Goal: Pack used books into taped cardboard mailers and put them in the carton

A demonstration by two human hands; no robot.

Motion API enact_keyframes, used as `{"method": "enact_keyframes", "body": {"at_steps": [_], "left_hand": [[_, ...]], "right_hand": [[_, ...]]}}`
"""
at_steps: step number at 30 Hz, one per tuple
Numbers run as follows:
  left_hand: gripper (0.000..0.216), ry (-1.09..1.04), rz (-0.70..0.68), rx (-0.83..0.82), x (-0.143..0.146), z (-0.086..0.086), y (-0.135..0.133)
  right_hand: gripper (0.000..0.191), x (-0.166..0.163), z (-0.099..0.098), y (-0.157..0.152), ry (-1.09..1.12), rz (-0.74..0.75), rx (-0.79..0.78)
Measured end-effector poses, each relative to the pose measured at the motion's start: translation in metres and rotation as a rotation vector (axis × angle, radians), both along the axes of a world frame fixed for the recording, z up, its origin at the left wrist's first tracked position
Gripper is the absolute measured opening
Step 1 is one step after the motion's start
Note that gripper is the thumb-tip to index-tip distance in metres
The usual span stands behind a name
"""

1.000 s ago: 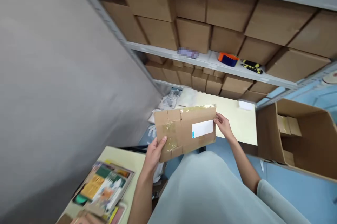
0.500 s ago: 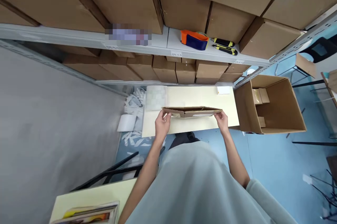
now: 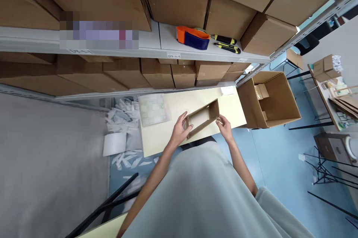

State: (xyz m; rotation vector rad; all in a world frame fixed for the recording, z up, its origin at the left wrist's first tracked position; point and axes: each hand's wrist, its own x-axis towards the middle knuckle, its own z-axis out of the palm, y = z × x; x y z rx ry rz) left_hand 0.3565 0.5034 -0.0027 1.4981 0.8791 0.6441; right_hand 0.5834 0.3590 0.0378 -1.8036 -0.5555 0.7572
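Note:
A small brown cardboard box (image 3: 214,110), an open frame with its walls apart, is held just above the cream table (image 3: 181,100). The table's pale top shows through its middle. My left hand (image 3: 179,130) is closed around the left end, thumb on the near side. At the right end, my right hand (image 3: 224,127) pinches the near corner between thumb and fingers. A flat translucent plastic pack (image 3: 153,109) lies on the table left of the box. Toward the back right lies a small white item (image 3: 227,90).
A large open carton (image 3: 276,107) with small boxes inside stands right of the table. Above, a grey shelf (image 3: 151,42) holds cartons, an orange-and-blue tape dispenser (image 3: 192,38) and yellow-black utility knives (image 3: 228,47). At left are white scraps (image 3: 123,115) and a white roll (image 3: 114,144).
The cardboard, nearly flat before, is now spread into an open rectangular frame and turned at a slant. My hands have come closer together. The view has shifted to the right.

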Motion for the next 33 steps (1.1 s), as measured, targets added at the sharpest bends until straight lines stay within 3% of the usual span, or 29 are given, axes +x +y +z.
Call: {"method": "enact_keyframes", "body": {"at_steps": [3, 7, 11, 13, 16, 21, 27, 33], "left_hand": [[0.079, 0.074, -0.004, 0.067, -0.01, 0.004, -0.006], [0.077, 0.279, -0.011, 0.089, -0.033, 0.026, -0.013], [0.048, 0.471, -0.042, 0.094, -0.043, 0.055, -0.022], [0.034, 0.536, -0.04, 0.08, -0.038, 0.067, -0.027], [0.025, 0.614, 0.052, 0.098, -0.021, 0.08, -0.034], [0.022, 0.718, 0.231, 0.119, 0.009, 0.095, -0.034], [0.023, 0.773, 0.342, 0.169, 0.028, 0.115, -0.02], [0.022, 0.791, 0.311, 0.193, 0.044, 0.119, -0.013]], "right_hand": [[0.056, 0.007, 0.014, -0.003, -0.067, -0.022, -0.037], [0.052, 0.03, 0.035, 0.009, -0.152, 0.001, -0.112], [0.032, 0.056, 0.052, 0.033, -0.282, 0.163, -0.275], [0.02, 0.064, 0.059, 0.045, -0.377, 0.283, -0.381], [0.024, 0.069, 0.07, 0.057, -0.511, 0.428, -0.512], [0.024, 0.073, 0.085, 0.069, -0.645, 0.547, -0.655], [0.022, 0.088, 0.103, 0.058, -0.657, 0.563, -0.648], [0.021, 0.1, 0.109, 0.043, -0.616, 0.523, -0.632]]}}
